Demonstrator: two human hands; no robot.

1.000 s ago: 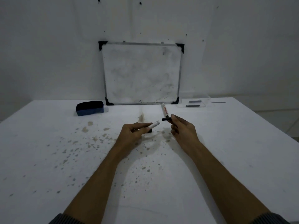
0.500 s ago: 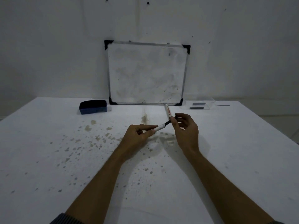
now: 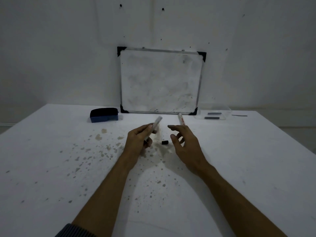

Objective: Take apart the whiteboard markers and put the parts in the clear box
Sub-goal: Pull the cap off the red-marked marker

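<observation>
My left hand (image 3: pixel 139 141) grips a white marker barrel (image 3: pixel 156 124), which points up and away from me. My right hand (image 3: pixel 185 142) hovers beside it with fingers spread and nothing in them. Between the two hands a small black marker part (image 3: pixel 165 142) lies on the table. A second white marker (image 3: pixel 181 119) with red print lies just beyond my right fingers. The clear box (image 3: pixel 213 115) stands at the back right against the wall, with two dark marker parts inside.
A whiteboard (image 3: pixel 160 82) leans on the wall at the back centre. A blue and black eraser (image 3: pixel 104 115) lies to its left. A thin dark stick (image 3: pixel 239 115) lies right of the box. The white table (image 3: pixel 51 168) is speckled with stains.
The black piece pinched by my right hand has left the barrel and now lies on the table. My right hand has opened. My left hand has tilted the barrel upward.
</observation>
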